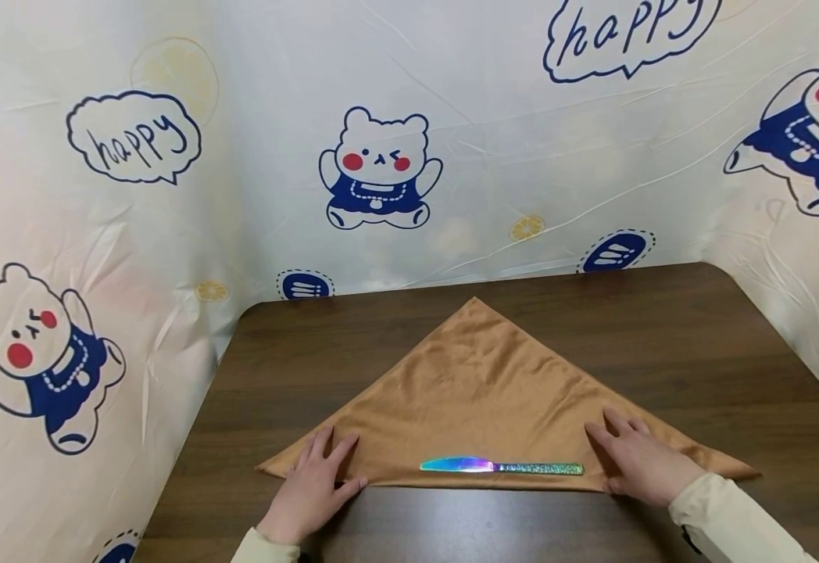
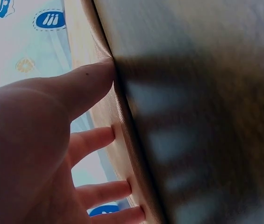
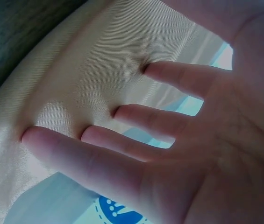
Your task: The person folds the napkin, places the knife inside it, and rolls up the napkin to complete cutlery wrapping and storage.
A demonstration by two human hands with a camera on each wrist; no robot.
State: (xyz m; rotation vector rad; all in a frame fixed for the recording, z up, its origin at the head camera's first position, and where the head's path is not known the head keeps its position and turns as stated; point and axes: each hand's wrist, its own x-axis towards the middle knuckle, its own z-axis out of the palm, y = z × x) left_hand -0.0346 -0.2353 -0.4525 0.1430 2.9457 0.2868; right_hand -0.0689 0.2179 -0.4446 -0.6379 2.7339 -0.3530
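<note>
A brown cloth point(image 1: 480, 383), folded into a triangle, lies on the table with its point toward the far edge. Along its near fold rests a table knife point(image 1: 501, 466) with a rainbow-coloured blade pointing left and a glittery green handle. My left hand point(image 1: 311, 485) touches the cloth's left part with spread fingertips; in the left wrist view the thumb point(image 2: 87, 84) meets the folded edge. On the right side, my right hand point(image 1: 645, 461) rests its fingertips on the cloth, right of the knife handle. Neither hand touches the knife. In the right wrist view, extended fingers point(image 3: 85, 154) press small dents into the fabric point(image 3: 108, 60).
The dark wooden table point(image 1: 297, 352) has rounded far corners. Behind it and at both sides hangs a pale curtain point(image 1: 480, 180) printed with bears, lemon slices and "happy" bubbles. The table's near part point(image 1: 452, 528) shows a bright reflection.
</note>
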